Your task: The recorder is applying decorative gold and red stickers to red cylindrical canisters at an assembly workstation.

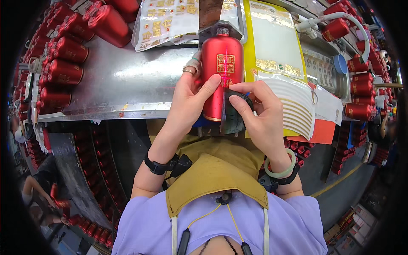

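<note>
A glossy red bottle [222, 55] with gold lettering and a clear knobbed top lies in front of me, its base toward me, on a dark narrow support [231, 121]. My left hand [191, 93] is closed around its left side, the thumb pressed on the front below the gold square. Finger covers wrap a fingertip of that hand. At the bottle's right side, my right hand [259, 106] is bent, with index finger and thumb close to the lower gold lettering. A dark rounded piece [241, 97] shows inside its curled fingers; its kind is unclear. A thin bright line runs down the bottle.
Sheets of gold stickers [165, 19] lie at the upper left. A yellow-backed white sheet [276, 38] and fanned strips [282, 110] lie to the right, near a blue cup [340, 63]. Red bottles [66, 72] crowd the metal table's [114, 68] left side. A white curved pipe [340, 16] arches at right.
</note>
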The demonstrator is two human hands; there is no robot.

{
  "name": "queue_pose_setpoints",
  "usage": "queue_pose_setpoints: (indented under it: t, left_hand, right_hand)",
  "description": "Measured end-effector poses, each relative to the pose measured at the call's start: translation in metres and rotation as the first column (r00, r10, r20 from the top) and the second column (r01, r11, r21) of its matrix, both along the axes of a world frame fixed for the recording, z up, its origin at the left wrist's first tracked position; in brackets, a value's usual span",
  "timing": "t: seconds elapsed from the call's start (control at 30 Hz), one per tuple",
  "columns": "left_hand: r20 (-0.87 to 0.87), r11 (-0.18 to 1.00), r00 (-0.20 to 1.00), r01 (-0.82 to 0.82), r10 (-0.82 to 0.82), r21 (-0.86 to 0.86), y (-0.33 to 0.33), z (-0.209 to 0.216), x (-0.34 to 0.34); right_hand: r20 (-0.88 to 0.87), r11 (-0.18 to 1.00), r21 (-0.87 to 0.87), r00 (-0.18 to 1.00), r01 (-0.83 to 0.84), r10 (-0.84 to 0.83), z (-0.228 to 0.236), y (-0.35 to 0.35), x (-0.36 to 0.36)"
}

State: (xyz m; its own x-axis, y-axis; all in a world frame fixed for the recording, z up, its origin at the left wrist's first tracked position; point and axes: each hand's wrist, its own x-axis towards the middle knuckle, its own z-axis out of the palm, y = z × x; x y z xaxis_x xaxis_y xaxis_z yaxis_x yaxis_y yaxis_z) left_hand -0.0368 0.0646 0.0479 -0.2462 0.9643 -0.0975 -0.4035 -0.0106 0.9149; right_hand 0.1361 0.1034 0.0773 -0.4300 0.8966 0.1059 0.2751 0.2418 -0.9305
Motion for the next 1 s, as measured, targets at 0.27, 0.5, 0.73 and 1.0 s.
queue_pose_setpoints:
  t: [0.27, 0.5, 0.73, 1.0]
  left_hand:
    - [0.006, 1.0, 1.0, -0.005, 0.005, -0.002, -0.001, 0.0, 0.001]
    - [0.017, 1.0, 1.0, -0.004, 0.004, -0.006, -0.001, -0.001, 0.001]
    - [-0.025, 1.0, 1.0, 0.0, 0.0, -0.003, 0.0, 0.001, 0.002]
    - [0.009, 0.986, 0.993, -0.114, 0.116, -0.122, -0.006, 0.0, -0.025]
  right_hand:
    - [-0.008, 1.0, -0.013, 1.0, 0.009, -0.009, 0.002, -0.002, 0.0]
    - [0.059, 0.997, 0.07, 0.998, 0.023, -0.027, 0.006, -0.004, -0.004]
    - [0.097, 0.994, 0.108, 0.995, 0.014, -0.025, 0.008, -0.004, -0.005]
    - [-0.222, 0.992, -0.098, 0.97, 0.082, -0.102, 0.016, 0.042, 0.021]
